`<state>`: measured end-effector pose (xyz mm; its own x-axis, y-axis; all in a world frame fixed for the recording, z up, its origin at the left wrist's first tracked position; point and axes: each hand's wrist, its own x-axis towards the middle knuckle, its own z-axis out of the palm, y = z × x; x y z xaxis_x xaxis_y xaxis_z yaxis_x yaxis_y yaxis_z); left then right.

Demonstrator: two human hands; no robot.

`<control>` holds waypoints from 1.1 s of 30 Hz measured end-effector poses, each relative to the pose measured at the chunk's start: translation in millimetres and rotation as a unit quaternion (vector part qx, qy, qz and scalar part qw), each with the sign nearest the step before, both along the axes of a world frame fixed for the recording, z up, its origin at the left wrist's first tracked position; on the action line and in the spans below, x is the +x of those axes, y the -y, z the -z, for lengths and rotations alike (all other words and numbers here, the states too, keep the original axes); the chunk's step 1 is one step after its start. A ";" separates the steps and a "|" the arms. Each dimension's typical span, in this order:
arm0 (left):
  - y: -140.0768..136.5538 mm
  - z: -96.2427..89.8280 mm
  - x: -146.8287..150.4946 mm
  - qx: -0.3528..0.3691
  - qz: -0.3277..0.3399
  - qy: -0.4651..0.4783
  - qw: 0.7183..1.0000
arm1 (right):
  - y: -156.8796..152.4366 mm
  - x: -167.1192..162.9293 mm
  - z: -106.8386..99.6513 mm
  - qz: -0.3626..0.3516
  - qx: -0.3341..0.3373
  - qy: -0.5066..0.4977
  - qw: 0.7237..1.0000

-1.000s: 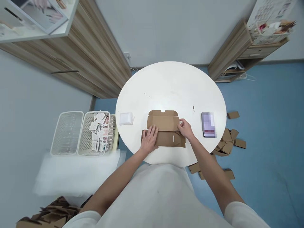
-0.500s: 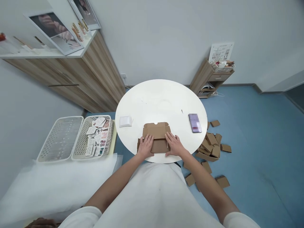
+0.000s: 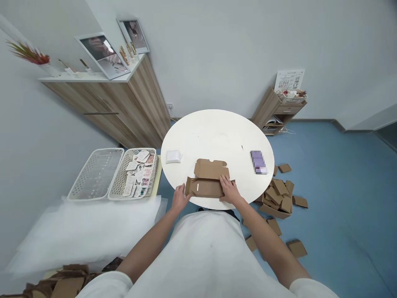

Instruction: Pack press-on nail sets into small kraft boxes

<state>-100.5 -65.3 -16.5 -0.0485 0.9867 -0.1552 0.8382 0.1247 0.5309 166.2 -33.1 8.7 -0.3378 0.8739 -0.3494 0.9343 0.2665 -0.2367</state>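
Note:
A partly folded brown cardboard box lies at the near edge of the white round table. Its lid panel with small flaps leans away toward the far side, and a small white strip shows on the inside base. My left hand is at the box's left end flap, thumb and fingers on either side of it. Across the right end, my right hand has its fingers over the side flap and its thumb at the front edge.
On the table are a white packet at left and a blurred purple item at right. Flat cardboard boxes are piled on the floor at right. Baskets with small packets stand at left, near white wrapping sheets.
My left hand has moved left off the middle of the box to its left end flap, uncovering the base. My right hand stays at the right end. The view has shifted.

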 end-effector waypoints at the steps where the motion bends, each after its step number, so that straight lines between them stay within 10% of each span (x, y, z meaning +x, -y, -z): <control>1: -1.6 -0.9 3.1 -0.007 -0.004 0.002 1.000 | 0.7 -1.7 0.2 0.002 -0.006 -0.001 1.000; 18: -6.7 -28.2 32.1 0.018 0.020 0.093 0.995 | 1.4 -27.9 -1.9 0.028 -0.005 0.021 0.999; 33: -24.2 -20.6 30.2 -0.108 -0.001 0.040 0.993 | 0.2 -19.4 4.8 -0.020 -0.061 -0.044 0.997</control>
<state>-70.3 -41.1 4.1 -0.0296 0.9298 -0.3668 0.7945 0.2446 0.5558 146.7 -33.3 3.9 -0.4050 0.8119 -0.4205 0.8980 0.2667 -0.3499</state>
